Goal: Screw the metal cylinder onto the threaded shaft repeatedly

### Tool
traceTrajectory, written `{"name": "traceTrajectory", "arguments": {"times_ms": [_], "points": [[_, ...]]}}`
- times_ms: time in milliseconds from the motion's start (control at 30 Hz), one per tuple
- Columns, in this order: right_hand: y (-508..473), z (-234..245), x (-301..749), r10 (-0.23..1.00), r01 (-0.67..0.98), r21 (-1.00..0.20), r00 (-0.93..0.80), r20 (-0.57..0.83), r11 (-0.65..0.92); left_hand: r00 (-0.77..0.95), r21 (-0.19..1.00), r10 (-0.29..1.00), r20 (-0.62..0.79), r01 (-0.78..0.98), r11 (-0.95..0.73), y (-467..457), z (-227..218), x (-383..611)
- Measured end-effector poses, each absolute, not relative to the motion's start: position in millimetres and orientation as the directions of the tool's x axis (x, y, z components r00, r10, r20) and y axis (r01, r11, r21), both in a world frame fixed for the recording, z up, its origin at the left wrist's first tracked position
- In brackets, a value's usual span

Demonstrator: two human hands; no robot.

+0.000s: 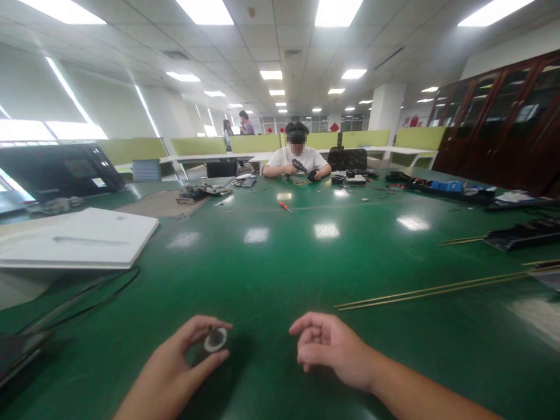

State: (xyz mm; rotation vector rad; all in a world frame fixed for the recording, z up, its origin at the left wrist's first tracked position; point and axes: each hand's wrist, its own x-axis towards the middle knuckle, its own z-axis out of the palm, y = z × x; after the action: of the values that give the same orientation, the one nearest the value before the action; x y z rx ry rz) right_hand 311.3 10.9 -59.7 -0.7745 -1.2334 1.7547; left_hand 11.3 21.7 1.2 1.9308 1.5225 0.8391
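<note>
My left hand holds a small round thing with a pale ring-shaped rim and a dark grey middle, gripped by its edge between thumb and fingers above the green table. Its exact kind is too blurred to tell. To the right, my right hand hovers over the table with its fingers loosely curled and apart, nothing visible in it. The two hands are separated by a gap. Nearest to my right hand on the table lies a pair of thin brass-coloured rods.
A white board and black cables lie at left, near a dark monitor. An orange-handled screwdriver lies mid-table. Across sits a person holding a dark tool. Black trays and parts line the right side.
</note>
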Motion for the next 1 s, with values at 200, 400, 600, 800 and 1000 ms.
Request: {"name": "traceTrajectory", "arguments": {"times_ms": [200, 400, 600, 800, 1000], "points": [[22, -66, 318, 0.969, -0.177, -0.983, -0.231, 0.084, 0.043, 0.483, 0.836, 0.873, 0.076, 0.446, -0.32, 45, 2, 117], [32, -73, 315, 0.98, -0.058, -0.991, -0.158, 0.125, 0.117, 0.533, 0.864, 0.844, 0.06, 0.396, -0.311, 57, -16, 122], [43, -67, 320, 0.958, 0.035, -0.987, -0.25, 0.143, 0.156, 0.503, 0.871, 0.863, 0.05, 0.4, -0.284, 65, -25, 113], [44, -64, 336, 0.943, 0.193, -0.961, -0.304, 0.134, 0.198, 0.461, 0.863, 0.885, 0.061, 0.421, -0.279, 61, -32, 118], [30, -64, 332, 0.941, 0.35, -0.896, -0.293, 0.171, 0.272, 0.496, 0.861, 0.867, 0.035, 0.426, -0.278, 61, -32, 120]]}}
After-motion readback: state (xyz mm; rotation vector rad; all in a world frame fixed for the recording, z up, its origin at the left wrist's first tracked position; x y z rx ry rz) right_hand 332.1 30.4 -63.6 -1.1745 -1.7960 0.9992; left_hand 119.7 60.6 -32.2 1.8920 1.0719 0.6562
